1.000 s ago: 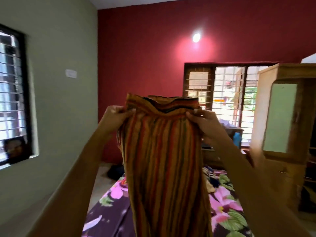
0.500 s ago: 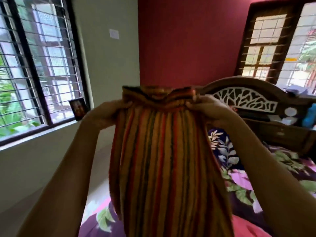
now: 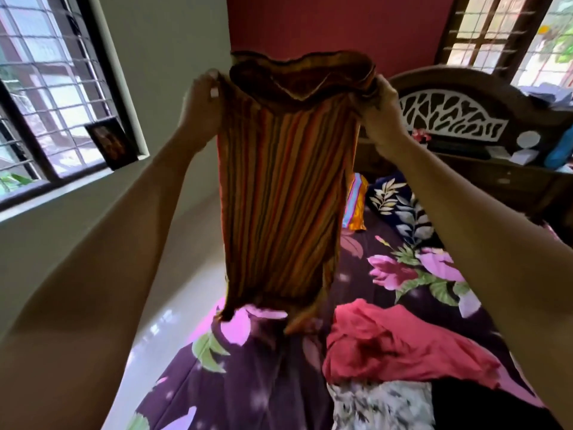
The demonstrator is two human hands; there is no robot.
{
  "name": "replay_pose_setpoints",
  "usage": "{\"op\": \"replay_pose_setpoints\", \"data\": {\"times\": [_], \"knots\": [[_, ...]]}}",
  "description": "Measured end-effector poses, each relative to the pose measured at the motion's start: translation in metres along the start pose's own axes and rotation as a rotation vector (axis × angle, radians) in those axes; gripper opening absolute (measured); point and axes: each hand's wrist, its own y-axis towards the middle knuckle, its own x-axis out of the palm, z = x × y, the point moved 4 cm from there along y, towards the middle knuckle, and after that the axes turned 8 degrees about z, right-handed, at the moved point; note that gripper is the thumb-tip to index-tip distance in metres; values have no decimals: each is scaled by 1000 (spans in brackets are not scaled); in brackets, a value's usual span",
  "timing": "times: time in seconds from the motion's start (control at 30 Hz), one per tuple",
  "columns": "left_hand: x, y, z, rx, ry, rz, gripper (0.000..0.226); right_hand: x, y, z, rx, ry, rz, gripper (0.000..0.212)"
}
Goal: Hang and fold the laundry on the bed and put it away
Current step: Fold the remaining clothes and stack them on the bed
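Bed [image 3: 248, 386] below, striped cloth [image 3: 285, 187] between fingers [image 3: 207, 88]

Both arms bare to the frame edge: left forearm [image 3: 133, 218], right forearm [image 3: 459, 206]. Bare left hand [image 3: 201, 99], short thumbnail [image 3: 214, 92] visible. Bare right hand [image 3: 384, 102], fingers blurred.

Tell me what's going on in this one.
A person is holding a striped garment up in the air by its top edge, the left hand gripping one corner and the right hand the other. It hangs full length over the bed. A red garment and a black-and-white patterned cloth lie unfolded on the bed.
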Motion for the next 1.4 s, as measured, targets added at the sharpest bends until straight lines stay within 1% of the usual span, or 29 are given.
{"op": "replay_pose_setpoints", "data": {"times": [0.1,0.23,0.3,0.33,0.4,0.47,0.5,0.57,0.63,0.7,0.73,0.77,0.83,0.93,1.0,1.03,1.1,1.13,1.17,1.2,1.23,1.3,1.33,1.4], "knots": [[-13,-28,-5,48,4,24,38,11,-24,4,-15,55,0,22],[-32,-86,-37,-21,140,36,29,26,-78,24,16,82,-76,37],[-38,-124,-58,-42,208,16,25,31,-114,42,45,76,-97,34],[-40,-147,-69,-53,243,-9,22,30,-138,56,67,29,-93,28],[-42,-201,-94,-103,270,-84,9,28,-192,84,118,-50,-157,5],[-41,-259,-120,-172,244,-161,23,25,-247,116,228,-73,-266,15],[-40,-288,-131,-233,236,-209,24,25,-273,133,279,-92,-337,17],[-37,-344,-153,-390,290,-306,10,23,-321,160,371,-153,-467,14],[-35,-395,-173,-529,325,-374,27,19,-363,183,481,-203,-527,10],[-31,-437,-176,-639,276,-446,15,14,-396,198,561,-229,-582,12],[-29,-455,-179,-686,265,-481,12,11,-411,203,600,-243,-614,10],[-27,-470,-181,-713,291,-507,15,8,-423,210,632,-250,-644,4],[-24,-491,-184,-722,340,-530,19,3,-442,218,677,-279,-710,17],[-20,-515,-191,-733,398,-595,32,-5,-464,229,718,-378,-767,24],[-21,-534,-201,-771,459,-692,36,-10,-486,238,743,-443,-824,33],[-22,-545,-204,-796,488,-741,36,-13,-498,240,761,-479,-864,33],[-20,-566,-204,-836,541,-853,34,-20,-528,244,817,-532,-978,23],[-18,-577,-204,-869,575,-931,33,-24,-544,248,867,-550,-1063,19],[-16,-589,-203,-908,604,-1033,32,-27,-559,250,919,-550,-1162,20],[-14,-601,-201,-962,606,-1145,31,-30,-572,252,984,-552,-1263,23],[-13,-615,-199,-1048,557,-1258,31,-35,-586,254,1078,-550,-1355,25],[-12,-638,-195,-1202,433,-1427,31,-45,-605,251,1302,-564,-1469,28],[-13,-647,-195,-1241,405,-1476,31,-49,-609,247,1388,-576,-1504,29],[-14,-655,-196,-1234,383,-1515,31,-52,-609,241,1506,-583,-1558,29]]}}
